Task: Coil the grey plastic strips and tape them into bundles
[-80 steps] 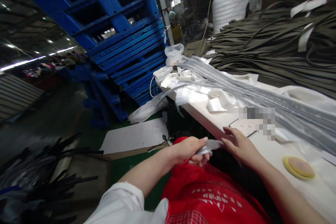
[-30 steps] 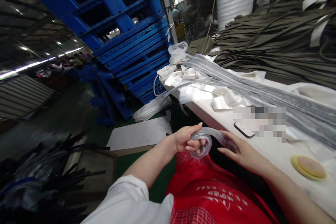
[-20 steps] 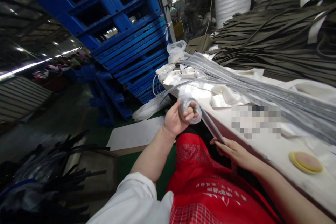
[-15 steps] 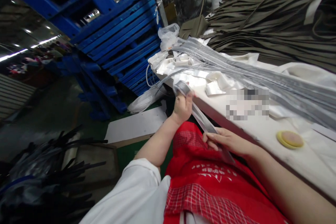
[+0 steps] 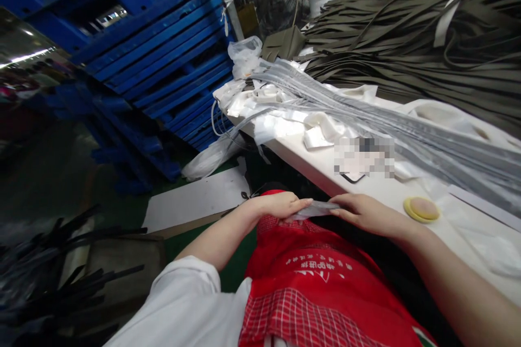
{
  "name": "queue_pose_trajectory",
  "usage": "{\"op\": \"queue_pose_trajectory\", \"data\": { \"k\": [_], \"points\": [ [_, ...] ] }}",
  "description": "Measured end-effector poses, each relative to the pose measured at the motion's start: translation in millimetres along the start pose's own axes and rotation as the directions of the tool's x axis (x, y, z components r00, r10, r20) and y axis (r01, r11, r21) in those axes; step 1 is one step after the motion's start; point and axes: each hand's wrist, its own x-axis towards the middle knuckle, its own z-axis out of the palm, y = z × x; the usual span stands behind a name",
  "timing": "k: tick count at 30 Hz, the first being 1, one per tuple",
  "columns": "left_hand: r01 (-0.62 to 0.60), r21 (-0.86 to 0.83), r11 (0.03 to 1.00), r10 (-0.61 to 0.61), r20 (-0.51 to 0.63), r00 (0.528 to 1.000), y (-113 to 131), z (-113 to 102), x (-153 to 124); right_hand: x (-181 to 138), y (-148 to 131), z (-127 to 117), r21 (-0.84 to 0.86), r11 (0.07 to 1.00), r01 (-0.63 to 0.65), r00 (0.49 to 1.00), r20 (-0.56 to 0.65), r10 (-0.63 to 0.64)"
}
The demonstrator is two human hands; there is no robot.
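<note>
We saw the grey strip [image 5: 319,208] between the left hand [image 5: 283,205] and the right hand [image 5: 362,211] — its visible length ran crosswise above the red apron [image 5: 313,276], just beside the white table [image 5: 380,191]. Our left fingers curled around it, our right pinched it — neither hand was nearer.

1 head-worn camera looks forward and steeply down past the wearer's red apron [image 5: 313,255], with the left hand [image 5: 280,205] and right hand [image 5: 364,213] close, just below the view's centre. The bench [image 5: 382,192] crosses diagonally: its near long edge recedes from lower right to its far corner, blue pallets [image 5: 163,62] beyond, upper left.
</note>
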Motion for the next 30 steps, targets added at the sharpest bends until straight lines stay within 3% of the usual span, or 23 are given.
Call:
{"op": "queue_pose_trajectory", "data": {
  "k": [3, 6, 8, 10, 13, 15, 17, 20, 22, 24, 27, 29, 30],
  "points": [
    [0.082, -0.340, 0.937, -0.019, 0.184, 0.983, -5.0, -3.0, -1.5, -1.1, -3.4, 3.8, 0.002, 0.999, 0.045, 0.997, 0.065, -0.045],
    [0.114, -0.652, 0.750, 0.074, 0.254, 0.964, -3.2, -3.7, 0.2, 0.8, -8.7, 19.3, 0.143, 0.988, 0.065, 0.997, -0.056, -0.058],
    [0.065, -0.803, 0.593, 0.147, 0.187, 0.971, 3.7, 1.8, 6.7, 3.9, -12.3, 35.3, 0.299, 0.950, 0.095, 0.984, -0.170, -0.045],
    [-0.047, -0.908, 0.416, 0.205, 0.043, 0.978, 12.8, 13.7, 17.6, 7.1, -13.9, 49.8, 0.426, 0.892, 0.154, 0.964, -0.263, -0.041],
    [-0.224, -0.951, 0.212, 0.229, -0.175, 0.958, 22.1, 37.4, 34.5, 5.5, -9.1, 54.7, 0.479, 0.857, 0.189, 0.924, -0.383, 0.011],
    [-0.287, -0.921, 0.262, 0.228, -0.230, 0.946, 22.9, 49.9, 40.6, -4.7, -2.4, 44.2, 0.470, 0.869, 0.157, 0.923, -0.383, 0.040],
    [-0.358, -0.816, 0.454, 0.189, -0.304, 0.934, 22.0, 56.9, 42.3, -21.9, 3.0, 29.0, 0.423, 0.901, 0.098, 0.956, -0.292, 0.032],
    [-0.414, -0.476, 0.776, 0.178, -0.463, 0.868, 24.7, 64.1, 44.7, -47.5, 2.1, 17.0, 0.182, 0.982, -0.048, 0.990, -0.123, 0.071],
    [-0.386, -0.201, 0.900, 0.272, -0.434, 0.859, 30.8, 73.3, 47.8, -56.0, -1.9, 22.6, -0.008, 0.992, -0.125, 0.990, -0.071, 0.124],
    [-0.355, 0.010, 0.935, 0.333, -0.368, 0.868, 37.9, 86.2, 49.8, -59.6, -4.5, 34.6, -0.070, 0.982, -0.173, 0.983, -0.077, 0.167],
    [-0.312, 0.126, 0.942, 0.336, -0.327, 0.883, 45.0, 102.3, 49.9, -72.3, -3.9, 46.6, 0.032, 0.969, -0.244, 0.959, -0.138, 0.246],
    [-0.300, 0.137, 0.944, 0.328, -0.307, 0.893, 46.8, 106.1, 50.2, -91.9, 2.0, 40.5, 0.101, 0.953, -0.286, 0.916, -0.262, 0.303],
    [-0.295, 0.139, 0.945, 0.324, -0.297, 0.899, 47.2, 106.0, 51.0, -104.2, 8.2, 32.4, 0.103, 0.942, -0.320, 0.866, -0.372, 0.335]
  ]
}}
